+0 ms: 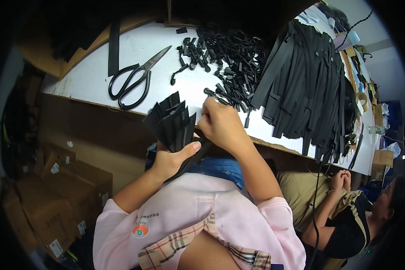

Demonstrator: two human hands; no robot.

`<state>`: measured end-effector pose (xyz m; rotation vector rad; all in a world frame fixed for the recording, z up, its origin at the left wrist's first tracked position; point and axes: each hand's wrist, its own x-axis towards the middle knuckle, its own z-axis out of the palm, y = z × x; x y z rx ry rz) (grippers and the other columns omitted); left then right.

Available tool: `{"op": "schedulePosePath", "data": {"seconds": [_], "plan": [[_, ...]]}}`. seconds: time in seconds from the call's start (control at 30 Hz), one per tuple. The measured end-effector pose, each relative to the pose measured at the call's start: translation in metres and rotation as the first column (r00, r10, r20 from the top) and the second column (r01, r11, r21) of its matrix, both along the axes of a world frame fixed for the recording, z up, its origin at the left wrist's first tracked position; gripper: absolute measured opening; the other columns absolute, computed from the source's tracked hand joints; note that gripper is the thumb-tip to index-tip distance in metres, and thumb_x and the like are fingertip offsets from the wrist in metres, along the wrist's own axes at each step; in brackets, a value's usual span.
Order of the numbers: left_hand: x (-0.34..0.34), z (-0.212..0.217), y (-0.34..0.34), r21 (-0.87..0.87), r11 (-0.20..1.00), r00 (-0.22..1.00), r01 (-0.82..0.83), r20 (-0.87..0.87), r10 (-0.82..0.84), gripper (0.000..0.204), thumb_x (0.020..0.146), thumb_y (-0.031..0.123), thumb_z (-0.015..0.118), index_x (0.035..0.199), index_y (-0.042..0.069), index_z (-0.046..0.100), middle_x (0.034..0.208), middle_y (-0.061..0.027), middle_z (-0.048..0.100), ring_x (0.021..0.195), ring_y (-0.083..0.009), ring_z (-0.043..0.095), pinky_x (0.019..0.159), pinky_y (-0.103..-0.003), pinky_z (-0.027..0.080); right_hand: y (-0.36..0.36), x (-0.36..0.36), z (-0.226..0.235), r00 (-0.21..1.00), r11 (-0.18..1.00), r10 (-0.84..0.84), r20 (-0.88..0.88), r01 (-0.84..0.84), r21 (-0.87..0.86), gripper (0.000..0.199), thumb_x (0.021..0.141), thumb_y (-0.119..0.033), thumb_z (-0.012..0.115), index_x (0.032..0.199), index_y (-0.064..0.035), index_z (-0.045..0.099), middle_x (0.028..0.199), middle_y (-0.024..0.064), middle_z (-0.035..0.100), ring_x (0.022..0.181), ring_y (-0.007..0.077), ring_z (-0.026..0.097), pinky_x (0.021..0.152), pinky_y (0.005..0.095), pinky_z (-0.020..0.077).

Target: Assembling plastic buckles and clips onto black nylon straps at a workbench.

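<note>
A fanned bundle of black zipper strips (170, 123) is gripped in my left hand (173, 159), its thumb pressed across the front and the cut ends pointing up and away. Close to the right side of that bundle, my right hand (222, 126) is closed with its fingers curled in. Whatever those fingers hold, if anything, is hidden. Just beyond the right knuckles lies the near edge of a loose pile of black zipper sliders with pulls (234, 69). One slider (179, 74) lies apart, to the left of the pile.
Black-handled scissors (137, 81) and a flat black strip (114, 49) lie on the white table (94, 72). Many long black strips (301, 85) hang over its right edge. Cardboard boxes (54, 202) stand at lower left. Another person (346, 220) sits at right, hands together.
</note>
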<state>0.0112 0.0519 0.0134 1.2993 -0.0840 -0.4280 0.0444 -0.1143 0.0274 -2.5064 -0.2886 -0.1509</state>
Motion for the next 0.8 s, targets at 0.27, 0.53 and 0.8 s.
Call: {"op": "schedulePosePath", "data": {"seconds": [0.27,0.53,0.8], "plan": [[0.003,0.01,-0.016,-0.273,0.96,0.98,0.064,-0.163,-0.112,0.018,0.078,0.004,0.061,0.095,-0.001,0.056,0.09,-0.0059,0.059,0.082,-0.0111,0.054,0.072,-0.023,0.044,-0.015,-0.044,0.003,0.943,0.218,0.286,-0.172,0.111,0.97,0.016,0.086,-0.002,0.049,0.1,0.0042,0.052,0.097,0.0127,0.06,0.09,0.0164,0.059,0.08,0.0246,0.0462],[0.004,0.002,-0.028,-0.135,0.984,0.994,0.112,0.03,-0.109,0.023,0.077,0.001,0.062,0.099,0.0,0.056,0.094,-0.0062,0.059,0.085,-0.0111,0.054,0.076,-0.024,0.044,-0.021,-0.065,-0.009,0.989,0.414,0.114,-0.098,0.043,0.909,0.015,0.084,-0.001,0.05,0.098,0.0029,0.056,0.093,0.0105,0.063,0.08,0.0142,0.059,0.073,0.0239,0.046],[-0.003,0.002,-0.035,-0.014,0.999,0.983,0.043,0.181,-0.04,0.025,0.077,0.002,0.062,0.101,0.001,0.055,0.091,-0.0043,0.059,0.081,-0.0093,0.054,0.075,-0.022,0.044,-0.019,-0.067,-0.002,0.999,0.639,-0.003,0.035,-0.025,0.769,0.012,0.083,-0.004,0.053,0.093,0.0015,0.059,0.076,0.0037,0.06,0.056,0.0062,0.05,0.053,0.0193,0.0418]]}}
